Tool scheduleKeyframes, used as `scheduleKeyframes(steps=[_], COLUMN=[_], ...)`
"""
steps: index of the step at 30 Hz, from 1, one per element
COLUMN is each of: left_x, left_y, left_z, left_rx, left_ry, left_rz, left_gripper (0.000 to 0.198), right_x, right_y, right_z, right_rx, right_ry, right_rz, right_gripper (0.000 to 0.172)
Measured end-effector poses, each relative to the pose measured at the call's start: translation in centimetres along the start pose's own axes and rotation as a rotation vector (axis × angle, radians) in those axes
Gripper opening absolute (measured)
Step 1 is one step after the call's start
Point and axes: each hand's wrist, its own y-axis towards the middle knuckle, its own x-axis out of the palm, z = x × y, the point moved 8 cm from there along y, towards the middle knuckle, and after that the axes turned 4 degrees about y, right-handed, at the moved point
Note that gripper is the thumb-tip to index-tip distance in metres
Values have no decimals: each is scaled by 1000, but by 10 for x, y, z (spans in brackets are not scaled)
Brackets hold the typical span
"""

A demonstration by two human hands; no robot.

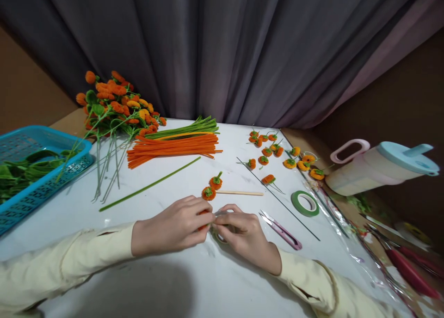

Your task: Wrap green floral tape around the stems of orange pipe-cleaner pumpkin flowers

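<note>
My left hand (173,228) and my right hand (243,232) meet at the middle of the white table (166,281), fingers pinched together. Between the fingertips shows a bit of orange fuzzy piece (204,226) and a thin wire; most of it is hidden by the fingers. Two small orange pumpkin-like pieces with green tops (212,188) lie just beyond my hands, beside a thin wooden stick (239,193). Pink-handled snips (282,231) lie right of my right hand.
A bundle of orange and green pipe cleaners (173,144) and a bunch of orange flowers on stems (114,105) lie at the back left. A blue basket (41,170) with green leaves stands left. Several small orange pieces (277,154), green tape (305,203), a pitcher (378,168) lie right.
</note>
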Motion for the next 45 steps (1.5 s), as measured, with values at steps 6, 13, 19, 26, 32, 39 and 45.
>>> scheduleKeyframes(steps=[6,13,19,26,32,39,45], left_x=[0,26,55,77,34,-21,-11], left_y=[1,-8,-20,-30,-12,1,1], left_z=[-11,-38,-41,-35,-50,4,6], left_rx=[-161,-635,-876,-943,-728,-15,-20], left_ry=[-251,-816,-1354,-1596,-1110,16,-14], left_rz=[-44,-305,-423,-555,-249,12,-65], left_gripper=[15,8,11,14,24,11,21], right_x=[4,16,23,23,13,5,8], right_y=[-2,-13,-28,-26,-8,2,3], right_z=[-10,-39,-54,-53,-37,-17,-11], right_rx=[-157,-584,-899,-855,-495,-172,-122], right_ry=[-115,-491,-722,-673,-452,-207,-207], right_rz=[-78,-210,-262,-272,-196,-160,-177], right_gripper=[16,19,18,20,19,16,12])
